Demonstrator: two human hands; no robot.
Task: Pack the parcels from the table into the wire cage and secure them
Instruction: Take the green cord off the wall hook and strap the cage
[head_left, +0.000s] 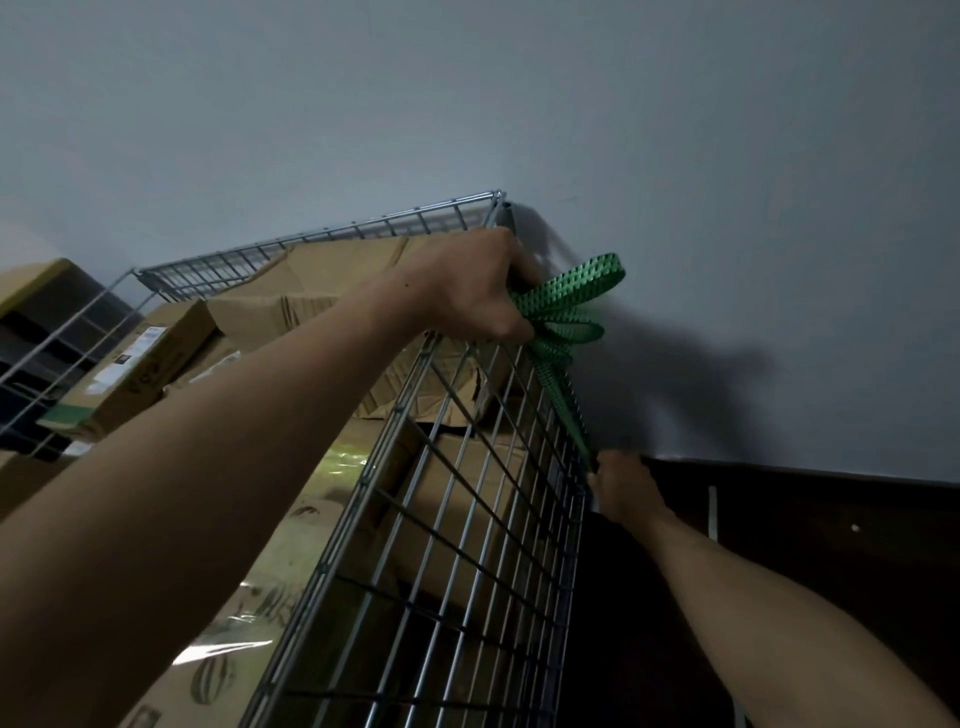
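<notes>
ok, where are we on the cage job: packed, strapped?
Packing looks done: cardboard parcels fill the wire cage up to its rim. Securing is in hand: the left hand grips loops of green strap at the top edge, the right hand holds its tail lower down. Left: tying it off. Table not in view.

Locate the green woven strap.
Head view, right of centre: green woven strap bunched in left hand at silver wire cage rim, running down to right hand.
</notes>
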